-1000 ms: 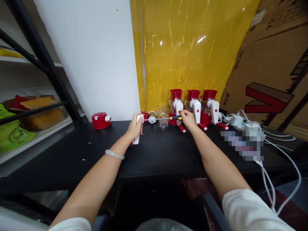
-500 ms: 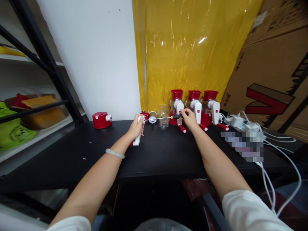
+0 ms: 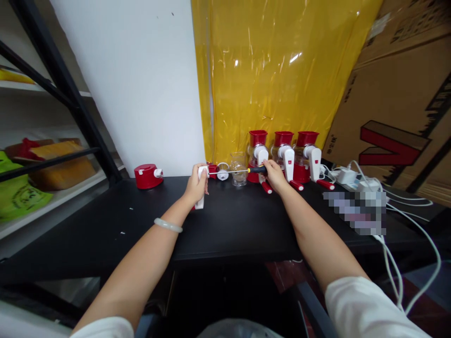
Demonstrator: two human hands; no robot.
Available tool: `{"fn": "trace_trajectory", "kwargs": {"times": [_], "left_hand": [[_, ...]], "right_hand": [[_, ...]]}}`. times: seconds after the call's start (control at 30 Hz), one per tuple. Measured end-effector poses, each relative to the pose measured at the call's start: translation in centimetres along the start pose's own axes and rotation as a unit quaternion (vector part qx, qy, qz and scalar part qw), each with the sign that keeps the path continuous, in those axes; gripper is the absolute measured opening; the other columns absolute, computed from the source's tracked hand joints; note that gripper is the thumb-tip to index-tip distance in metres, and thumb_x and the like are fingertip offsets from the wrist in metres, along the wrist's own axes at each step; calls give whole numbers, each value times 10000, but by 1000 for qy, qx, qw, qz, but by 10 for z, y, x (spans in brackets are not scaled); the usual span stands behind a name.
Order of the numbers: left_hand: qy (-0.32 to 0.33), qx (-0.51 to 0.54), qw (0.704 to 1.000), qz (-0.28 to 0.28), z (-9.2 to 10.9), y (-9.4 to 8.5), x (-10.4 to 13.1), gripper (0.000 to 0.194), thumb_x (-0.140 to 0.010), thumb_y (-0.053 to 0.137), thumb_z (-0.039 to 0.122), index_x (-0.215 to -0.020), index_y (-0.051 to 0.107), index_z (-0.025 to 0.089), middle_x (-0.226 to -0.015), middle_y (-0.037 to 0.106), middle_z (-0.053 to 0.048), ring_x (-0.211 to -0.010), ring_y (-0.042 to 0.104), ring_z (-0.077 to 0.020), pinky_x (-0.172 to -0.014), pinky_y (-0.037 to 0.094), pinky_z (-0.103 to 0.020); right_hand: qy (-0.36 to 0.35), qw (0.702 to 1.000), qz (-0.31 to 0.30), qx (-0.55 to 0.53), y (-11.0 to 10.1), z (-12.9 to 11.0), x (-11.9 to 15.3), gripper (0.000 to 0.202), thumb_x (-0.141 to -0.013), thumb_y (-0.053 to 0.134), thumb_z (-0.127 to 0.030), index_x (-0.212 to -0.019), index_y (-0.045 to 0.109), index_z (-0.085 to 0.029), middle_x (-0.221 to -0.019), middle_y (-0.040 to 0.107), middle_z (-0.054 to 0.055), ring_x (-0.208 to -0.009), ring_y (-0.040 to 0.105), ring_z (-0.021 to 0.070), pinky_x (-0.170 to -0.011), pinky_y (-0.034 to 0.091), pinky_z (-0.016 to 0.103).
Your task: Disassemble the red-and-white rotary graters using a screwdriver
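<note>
My left hand (image 3: 196,185) is closed around a white crank handle (image 3: 200,203) with a bit of red at its lower end. A screwdriver (image 3: 256,169) with a black and yellow grip is in my right hand (image 3: 275,174), its long shaft pointing left. The shaft's tip meets the upper end of the crank handle; the exact contact is too small to make out. Behind the shaft stand a clear plastic housing (image 3: 239,177) and a round white-rimmed part (image 3: 222,174). A small red part (image 3: 212,170) shows just past my left hand.
Three red and white hand-crank graters (image 3: 258,137) stand at the table's back right. A red round base (image 3: 146,176) sits at the back left. White cables and a power strip (image 3: 347,176) lie on the right. A shelf rack (image 3: 75,112) borders the black table (image 3: 225,234).
My left hand and the crank handle have shifted slightly left and up. The screwdriver has moved a little left with them, and my right hand's fingers have shifted around its grip.
</note>
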State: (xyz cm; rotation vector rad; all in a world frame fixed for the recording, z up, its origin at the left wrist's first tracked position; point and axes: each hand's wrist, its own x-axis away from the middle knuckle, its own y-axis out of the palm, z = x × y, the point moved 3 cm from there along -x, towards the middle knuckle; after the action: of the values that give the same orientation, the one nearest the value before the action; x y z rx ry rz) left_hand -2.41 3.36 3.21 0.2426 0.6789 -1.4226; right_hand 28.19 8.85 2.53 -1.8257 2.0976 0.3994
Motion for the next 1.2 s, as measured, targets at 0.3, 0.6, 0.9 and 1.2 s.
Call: {"fn": "trace_trajectory", "kwargs": {"times": [0.3, 0.6, 0.9, 1.2], "left_hand": [[73, -29, 997, 19, 3, -5, 0, 381, -988, 390, 472, -1261, 434, 209, -517, 472, 87, -392, 499, -115, -406, 449, -201], [-29, 25, 999, -6, 0, 1, -2, 380, -959, 439, 518, -1214, 445, 237, -632, 477, 70, -394, 470, -81, -377, 448, -196], [-67, 65, 996, -13, -5, 3, -5, 326, -973, 410, 508, -1164, 414, 244, -628, 462, 83, -363, 448, -77, -347, 429, -193], [-148, 128, 980, -28, -5, 7, -5, 275, -982, 381, 521, -1064, 402, 259, -595, 446, 100, -338, 410, -67, -344, 405, -176]], "right_hand": [[14, 997, -3, 80, -2, 2, 8, 577, -780, 520, -776, -614, 494, -223, -427, 461, -15, -382, 422, 129, -391, 322, 268], [21, 999, -8, 31, -2, 11, 2, 561, -709, 601, -777, -651, 515, -225, -445, 446, -40, -388, 358, 110, -400, 273, 266], [-14, 999, -3, 30, -4, 8, 4, 518, -721, 617, -747, -672, 485, -249, -492, 441, -45, -445, 401, 134, -439, 310, 283], [-23, 998, 2, -62, -1, 2, 1, 432, -627, 770, -578, -776, 560, -232, -680, 530, -45, -592, 479, 111, -539, 409, 252]]}}
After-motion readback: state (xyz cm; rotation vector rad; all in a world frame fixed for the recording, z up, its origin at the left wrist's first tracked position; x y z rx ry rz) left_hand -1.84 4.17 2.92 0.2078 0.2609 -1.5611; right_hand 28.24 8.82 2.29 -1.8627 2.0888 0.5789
